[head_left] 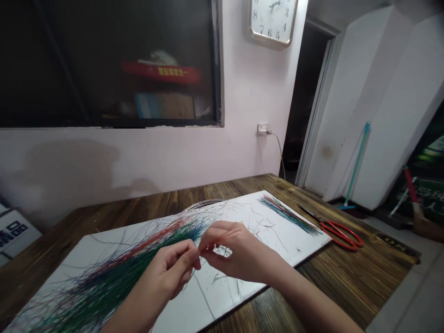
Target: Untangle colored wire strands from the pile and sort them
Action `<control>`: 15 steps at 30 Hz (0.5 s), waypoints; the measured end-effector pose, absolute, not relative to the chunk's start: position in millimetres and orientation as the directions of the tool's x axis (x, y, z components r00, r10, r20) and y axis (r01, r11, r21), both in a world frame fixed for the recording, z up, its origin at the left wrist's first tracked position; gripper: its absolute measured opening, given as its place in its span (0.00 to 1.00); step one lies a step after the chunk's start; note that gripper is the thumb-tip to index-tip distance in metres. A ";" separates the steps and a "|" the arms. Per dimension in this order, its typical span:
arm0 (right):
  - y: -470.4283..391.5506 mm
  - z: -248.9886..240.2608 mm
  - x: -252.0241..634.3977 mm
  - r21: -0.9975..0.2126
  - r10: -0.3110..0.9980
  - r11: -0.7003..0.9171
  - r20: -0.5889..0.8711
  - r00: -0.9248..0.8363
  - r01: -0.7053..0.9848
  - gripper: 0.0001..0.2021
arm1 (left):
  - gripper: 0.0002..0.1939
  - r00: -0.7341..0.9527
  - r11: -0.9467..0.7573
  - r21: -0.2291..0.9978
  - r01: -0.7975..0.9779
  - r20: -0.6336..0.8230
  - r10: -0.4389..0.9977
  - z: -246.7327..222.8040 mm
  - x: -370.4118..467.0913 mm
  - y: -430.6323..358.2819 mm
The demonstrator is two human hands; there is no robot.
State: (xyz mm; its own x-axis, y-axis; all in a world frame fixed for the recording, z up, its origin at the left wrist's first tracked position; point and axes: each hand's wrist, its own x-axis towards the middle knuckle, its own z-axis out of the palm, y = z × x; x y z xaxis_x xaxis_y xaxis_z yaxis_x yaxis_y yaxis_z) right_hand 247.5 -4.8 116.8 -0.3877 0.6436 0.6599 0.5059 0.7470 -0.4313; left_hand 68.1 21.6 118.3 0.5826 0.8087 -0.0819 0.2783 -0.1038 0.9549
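Note:
My left hand and my right hand meet fingertip to fingertip above a white board. Both are pinched closed; whatever sits between the fingertips is too small to make out. Left of them, a large spread of thin green, red and blue strands covers much of the board, partly behind my left forearm. A smaller bundle of similar strands lies at the board's far right. Short dark clippings are scattered between that bundle and my right hand.
Red-handled scissors lie on the wooden table, right of the board. A round metal rim shows behind the board. A white box stands at the left. On the wall, a cable hangs from a socket.

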 end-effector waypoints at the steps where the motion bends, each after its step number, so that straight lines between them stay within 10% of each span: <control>1: -5.3 118.0 248.3 -0.401 0.625 0.758 0.671 -0.399 0.514 0.05 | 0.20 0.588 -0.076 0.966 0.248 -0.087 0.804 118.1 68.6 21.2; 15: -2.2 117.8 253.7 -0.024 0.360 0.835 0.781 -0.511 0.550 0.11 | 0.17 0.619 -0.019 0.997 0.076 -0.032 0.785 116.9 68.6 17.2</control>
State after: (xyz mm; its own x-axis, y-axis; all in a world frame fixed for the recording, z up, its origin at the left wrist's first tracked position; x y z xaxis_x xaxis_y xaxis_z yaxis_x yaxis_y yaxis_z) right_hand 253.7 -2.2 117.8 -0.5113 0.3597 0.7805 0.5500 0.8348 -0.0244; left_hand 68.6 17.2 116.9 0.6185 0.7851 -0.0319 0.0762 -0.0195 0.9969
